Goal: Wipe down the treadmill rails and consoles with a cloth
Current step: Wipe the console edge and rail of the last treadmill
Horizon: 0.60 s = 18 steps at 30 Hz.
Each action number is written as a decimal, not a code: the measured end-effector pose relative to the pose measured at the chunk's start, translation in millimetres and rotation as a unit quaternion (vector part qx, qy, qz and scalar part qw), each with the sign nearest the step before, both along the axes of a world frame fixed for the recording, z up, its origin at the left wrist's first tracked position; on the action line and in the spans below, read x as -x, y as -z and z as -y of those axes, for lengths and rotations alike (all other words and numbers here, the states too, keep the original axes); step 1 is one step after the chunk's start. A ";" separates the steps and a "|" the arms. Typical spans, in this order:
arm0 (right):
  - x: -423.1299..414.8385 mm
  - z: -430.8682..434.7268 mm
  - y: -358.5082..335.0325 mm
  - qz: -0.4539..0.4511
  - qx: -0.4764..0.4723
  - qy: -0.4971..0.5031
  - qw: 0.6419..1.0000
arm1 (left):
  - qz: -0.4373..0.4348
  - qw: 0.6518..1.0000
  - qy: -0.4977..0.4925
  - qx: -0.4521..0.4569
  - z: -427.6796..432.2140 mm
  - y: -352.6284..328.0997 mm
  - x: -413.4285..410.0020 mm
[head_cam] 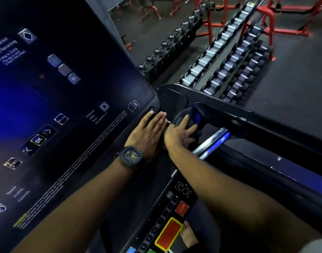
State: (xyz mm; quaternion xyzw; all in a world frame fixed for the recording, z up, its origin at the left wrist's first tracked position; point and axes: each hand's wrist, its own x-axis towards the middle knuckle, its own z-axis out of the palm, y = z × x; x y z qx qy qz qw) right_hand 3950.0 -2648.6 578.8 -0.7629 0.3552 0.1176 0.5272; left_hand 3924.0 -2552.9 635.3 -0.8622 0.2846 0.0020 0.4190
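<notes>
L hand [149,128] lies flat, fingers straight, on console [83,79] corner, prob. bracing. R hand [182,133], at its 3 o'clock, spreads fingers over cloth [179,115], pressing it against rail [266,125] junction to wipe.

Two hands are in view: the left hand [149,128] at the lower right corner of the one treadmill console [69,92], and the right hand [182,133] just beside it. There is one cloth [179,116] and one wristwatch [132,157]. The lower keypad carries two red buttons, a large yellow-rimmed button [168,232] and a small red button [182,208]. The console shows one OK key [38,140]. One metal grip bar [211,141] shows. On the floor stand two dumbbell racks, the round-head rack [174,42] and the three-row rack [237,57]; the dumbbells are too many and too blurred to count.
</notes>
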 end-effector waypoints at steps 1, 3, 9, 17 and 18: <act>-5.7 3.5 3.3 0.020 0.022 0.000 1.000 | 0.000 1.000 0.002 0.001 0.5 -0.4 0.0; -15.1 11.5 5.1 0.036 0.045 0.019 0.998 | -0.005 1.000 0.008 -0.001 1.1 -0.4 0.8; -3.0 -4.1 -1.8 -0.034 -0.004 0.071 0.997 | -0.003 1.000 0.016 0.024 -1.8 5.2 -0.7; -28.5 28.4 12.8 -0.018 -0.016 0.109 0.994 | -0.002 0.999 0.023 0.047 -2.7 9.0 0.7; -22.3 19.4 9.3 -0.039 -0.025 0.111 0.993 | -0.003 0.999 0.022 0.045 -3.3 9.2 0.8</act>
